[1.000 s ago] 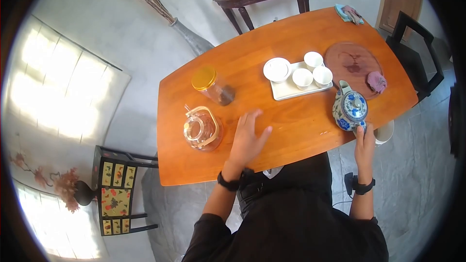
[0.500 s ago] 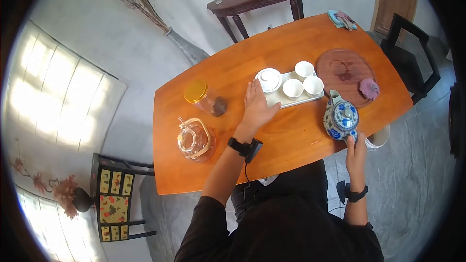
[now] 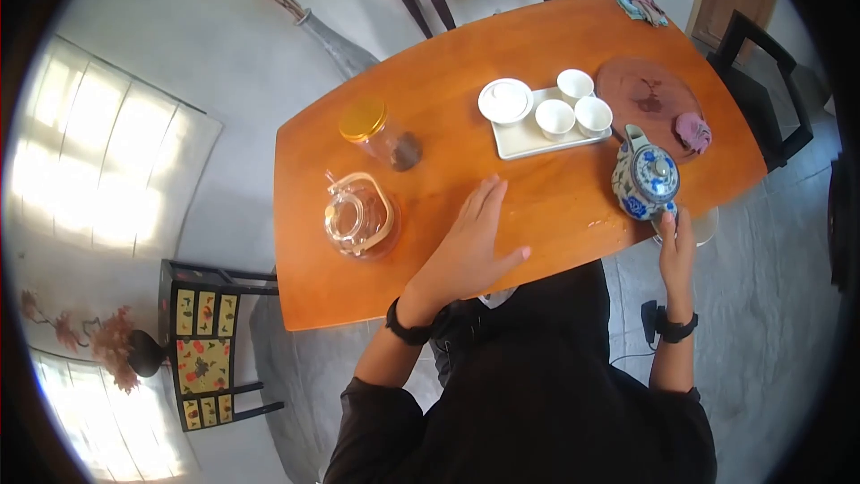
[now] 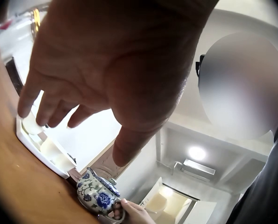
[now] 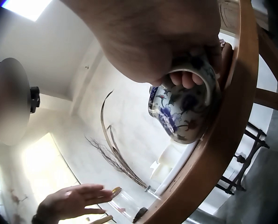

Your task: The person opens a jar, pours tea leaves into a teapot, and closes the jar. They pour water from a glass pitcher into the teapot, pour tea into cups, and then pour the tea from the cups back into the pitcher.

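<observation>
Left hand [image 3: 466,249], spread, has withdrawn from the tray [image 3: 520,145]; right hand [image 3: 678,255] grips teapot [image 3: 642,184], spout [image 3: 634,137] pointing away, slightly left.

The left hand [image 3: 470,246] is no longer at the lidded white bowl [image 3: 506,101]. It has now come back toward the near edge of the counter [image 3: 555,211], apart from the white tray [image 3: 520,149].

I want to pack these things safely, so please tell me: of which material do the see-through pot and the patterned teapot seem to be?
The see-through pot looks like clear, glossy glass, as the table shows through; its pale handle may be wood or plastic. The patterned teapot looks like glazed porcelain: shiny white, blue flowers.
</observation>
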Motion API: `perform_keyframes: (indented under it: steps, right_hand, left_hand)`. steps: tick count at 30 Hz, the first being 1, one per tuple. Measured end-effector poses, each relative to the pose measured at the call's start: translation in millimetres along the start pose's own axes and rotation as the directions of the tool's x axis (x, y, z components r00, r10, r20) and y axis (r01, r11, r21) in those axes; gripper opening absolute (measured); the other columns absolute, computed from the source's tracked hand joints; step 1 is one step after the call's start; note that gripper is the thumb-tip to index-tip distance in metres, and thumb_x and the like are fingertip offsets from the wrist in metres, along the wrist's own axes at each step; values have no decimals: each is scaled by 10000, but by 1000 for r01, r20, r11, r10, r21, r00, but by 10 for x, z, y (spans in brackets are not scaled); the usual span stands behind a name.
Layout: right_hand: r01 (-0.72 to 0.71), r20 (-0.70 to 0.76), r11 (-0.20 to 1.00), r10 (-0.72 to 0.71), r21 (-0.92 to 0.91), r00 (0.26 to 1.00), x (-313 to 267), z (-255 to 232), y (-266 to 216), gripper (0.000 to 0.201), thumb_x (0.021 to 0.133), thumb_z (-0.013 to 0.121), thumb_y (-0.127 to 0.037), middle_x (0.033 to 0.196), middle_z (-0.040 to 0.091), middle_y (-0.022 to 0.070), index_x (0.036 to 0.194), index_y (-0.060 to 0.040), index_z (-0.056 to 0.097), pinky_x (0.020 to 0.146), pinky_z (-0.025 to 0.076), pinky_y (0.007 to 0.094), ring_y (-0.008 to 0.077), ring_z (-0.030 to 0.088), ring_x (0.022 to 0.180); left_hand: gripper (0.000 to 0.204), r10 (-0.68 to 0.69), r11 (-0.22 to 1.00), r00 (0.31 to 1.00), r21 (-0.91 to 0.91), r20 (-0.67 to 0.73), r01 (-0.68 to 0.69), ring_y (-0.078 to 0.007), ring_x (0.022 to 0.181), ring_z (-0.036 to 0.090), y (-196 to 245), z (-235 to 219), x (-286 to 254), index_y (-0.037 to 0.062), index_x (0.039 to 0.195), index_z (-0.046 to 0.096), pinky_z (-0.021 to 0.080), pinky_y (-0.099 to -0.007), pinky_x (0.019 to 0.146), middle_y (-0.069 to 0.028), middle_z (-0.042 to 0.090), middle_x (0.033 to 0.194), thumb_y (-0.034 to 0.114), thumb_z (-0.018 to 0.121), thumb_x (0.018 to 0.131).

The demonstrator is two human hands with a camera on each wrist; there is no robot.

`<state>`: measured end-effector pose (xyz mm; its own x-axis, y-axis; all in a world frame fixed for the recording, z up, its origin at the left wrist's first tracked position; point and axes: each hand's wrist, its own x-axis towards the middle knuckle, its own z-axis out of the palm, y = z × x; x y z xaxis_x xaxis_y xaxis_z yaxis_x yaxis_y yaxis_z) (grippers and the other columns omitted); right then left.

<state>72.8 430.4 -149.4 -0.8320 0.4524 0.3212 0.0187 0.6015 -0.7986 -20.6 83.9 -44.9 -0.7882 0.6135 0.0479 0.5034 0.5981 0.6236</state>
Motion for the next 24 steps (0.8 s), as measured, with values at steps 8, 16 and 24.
perform_keyframes:
  steps: [8, 16, 24]
  right_hand:
    - [324, -240, 932, -355, -160, 903, -274, 232, -828, 327, 951, 670, -125, 1191, 565, 182, 1219, 17, 549, 996, 446, 415, 331, 548, 1141]
    - [255, 537, 922, -379, 292, 753, 269, 1429, -2023, 608, 869, 762, -212, 1355, 548, 254, 1358, 34, 495, 1116, 401, 419, 374, 509, 1317]
    - [449, 647, 887, -407, 110, 645, 497, 1571, -2273, 637, 896, 730, -285, 1400, 534, 246, 1404, 4, 475, 1117, 397, 437, 393, 495, 1328]
  left_hand:
    - [505, -23, 981, 998, -189, 56, 33, -382, 1131, 634, -4, -287, -1328, -34, 1313, 567, 507, -411, 965, -222, 648, 1220, 226, 726, 910]
    - [409, -165, 965, 948, -243, -272, 98, -307, 975, 667, -587, 240, -1813, -27, 1229, 608, 542, -354, 869, -193, 654, 1122, 150, 756, 890]
    - [264, -565, 735, 756, -618, -331, 279, -133, 643, 643, -1064, 502, -1704, -27, 1135, 635, 540, -268, 600, -72, 664, 850, 81, 732, 915]
